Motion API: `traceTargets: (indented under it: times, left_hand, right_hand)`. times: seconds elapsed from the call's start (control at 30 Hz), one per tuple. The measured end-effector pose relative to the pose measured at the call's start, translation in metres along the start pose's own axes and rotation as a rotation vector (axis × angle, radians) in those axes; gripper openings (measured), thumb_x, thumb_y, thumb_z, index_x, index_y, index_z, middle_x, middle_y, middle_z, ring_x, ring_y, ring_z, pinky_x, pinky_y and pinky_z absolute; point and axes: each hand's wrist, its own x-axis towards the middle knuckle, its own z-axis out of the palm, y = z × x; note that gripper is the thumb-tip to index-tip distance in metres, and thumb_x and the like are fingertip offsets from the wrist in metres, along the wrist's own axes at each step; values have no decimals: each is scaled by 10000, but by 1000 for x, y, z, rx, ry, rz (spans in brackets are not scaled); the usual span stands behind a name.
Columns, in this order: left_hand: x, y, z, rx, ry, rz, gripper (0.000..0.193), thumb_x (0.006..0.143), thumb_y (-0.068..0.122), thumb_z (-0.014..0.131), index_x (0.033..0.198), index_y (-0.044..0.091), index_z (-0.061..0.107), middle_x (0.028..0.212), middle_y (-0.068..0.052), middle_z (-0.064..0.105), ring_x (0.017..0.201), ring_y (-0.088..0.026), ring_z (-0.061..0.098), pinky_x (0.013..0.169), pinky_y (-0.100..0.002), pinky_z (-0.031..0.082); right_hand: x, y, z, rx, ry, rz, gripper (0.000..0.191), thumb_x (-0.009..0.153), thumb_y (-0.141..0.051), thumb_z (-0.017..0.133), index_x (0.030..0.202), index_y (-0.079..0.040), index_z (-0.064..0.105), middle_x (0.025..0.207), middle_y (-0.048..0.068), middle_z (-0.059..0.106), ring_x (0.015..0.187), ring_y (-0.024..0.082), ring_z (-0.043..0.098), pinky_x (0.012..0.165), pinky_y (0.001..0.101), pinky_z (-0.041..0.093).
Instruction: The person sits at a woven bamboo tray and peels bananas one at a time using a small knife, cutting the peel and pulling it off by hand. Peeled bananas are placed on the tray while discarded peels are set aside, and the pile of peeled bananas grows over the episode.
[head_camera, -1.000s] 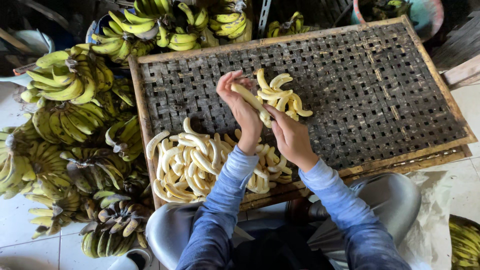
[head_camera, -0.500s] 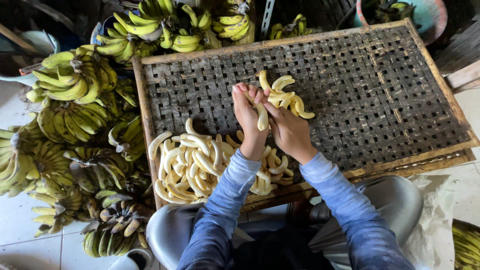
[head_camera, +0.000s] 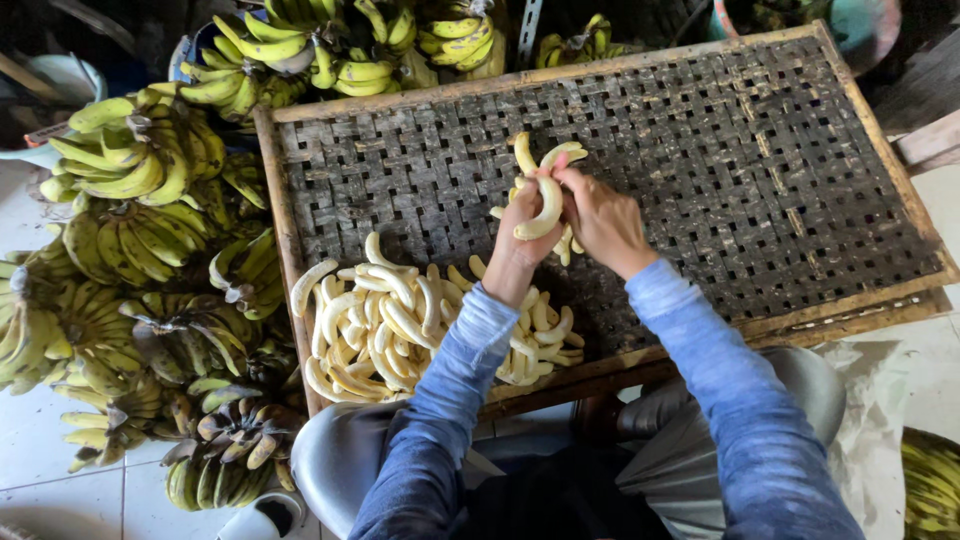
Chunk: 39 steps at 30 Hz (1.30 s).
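Note:
My left hand (head_camera: 520, 235) holds a pale peeled banana (head_camera: 546, 208) above a woven bamboo tray (head_camera: 760, 160). Right beside it, my right hand (head_camera: 603, 220) has its fingers closed on the same banana's upper end. Under and behind both hands lies a small cluster of peeled bananas (head_camera: 540, 155) on the tray. A larger heap of peeled bananas (head_camera: 390, 320) fills the tray's near left corner, below my left forearm.
Bunches of unpeeled green-yellow bananas (head_camera: 130, 240) are stacked on the floor left of the tray, with more bunches (head_camera: 330, 45) beyond its far edge. More bananas (head_camera: 930, 480) sit at the lower right. The tray's wooden frame (head_camera: 280, 230) borders the left pile.
Both hands have come together on one peeled banana and turned it from upright to a curve lying across the left palm. The piles have not moved.

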Motion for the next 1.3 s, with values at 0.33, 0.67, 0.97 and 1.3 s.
traceTargets:
  times: [0.33, 0.67, 0.97, 1.3]
  left_hand:
    - [36, -2, -12, 19, 28, -91, 1049, 880, 896, 166, 1441, 59, 460, 1344, -158, 536, 1263, -357, 494, 1197, -538, 279]
    - [22, 33, 3, 119, 90, 55, 1211, 863, 898, 118, 1606, -45, -41, 1686, -255, -100, 1574, -376, -82, 1265, -494, -18]
    - [2, 76, -11, 115, -80, 132, 636, 1075, 544, 356, 1552, 128, 423, 1690, -108, 306, 1595, -304, 183, 1301, -471, 130]
    - [-9, 106, -15, 276, -8, 282, 550, 1099, 476, 388, 1504, 120, 498, 1533, -78, 540, 1388, -267, 484, 1176, -436, 318]
  right_hand:
    - [-31, 58, 39, -168, -50, 548, 376, 1116, -313, 486, 1387, -72, 385, 898, 203, 711, 650, 370, 698, 475, 465, 504]
    - [-115, -8, 95, 414, -252, 41, 317, 916, -330, 752, 1132, -144, 613, 1226, 44, 729, 934, 291, 745, 771, 400, 588]
    - [-109, -19, 97, 122, -485, -249, 496, 817, -210, 777, 1271, -82, 624, 1084, 81, 661, 854, 300, 715, 717, 407, 579]
    - [-104, 5, 97, 394, -811, -4, 326, 805, -371, 776, 933, -73, 747, 824, 93, 704, 728, 289, 699, 699, 434, 552]
